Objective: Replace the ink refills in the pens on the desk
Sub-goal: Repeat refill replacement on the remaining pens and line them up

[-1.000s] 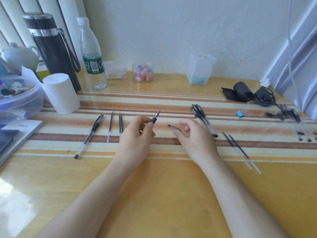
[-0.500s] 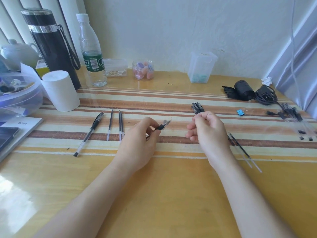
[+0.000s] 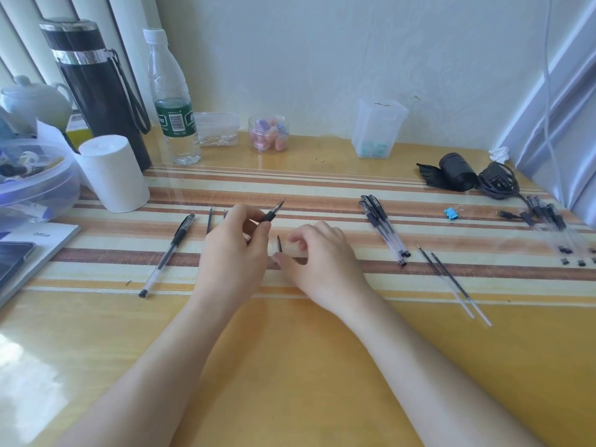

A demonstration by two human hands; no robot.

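My left hand [image 3: 233, 253] holds a pen [image 3: 273, 212] by its black grip, tip pointing up and to the right. My right hand [image 3: 322, 259] sits just to its right, thumb and fingers pinched on a thin dark refill [image 3: 279, 243]; only its short end shows, standing between the two hands. A complete pen [image 3: 171, 250] and loose refills [image 3: 209, 221] lie to the left. A bundle of pens [image 3: 383, 227] and two refills [image 3: 451, 279] lie to the right.
More pens [image 3: 548, 217] and caps [image 3: 577, 258] sit at the far right beside a blue binder clip [image 3: 451, 213] and a black cable [image 3: 498, 183]. A white roll [image 3: 111, 174], black flask [image 3: 96, 91], water bottle [image 3: 174, 108] and plastic bowl [image 3: 35, 185] crowd the left.
My right hand went up toward the pen bundle, then came back down and left, close to my left hand. The pen tip in my left hand dipped, then tilted back up.
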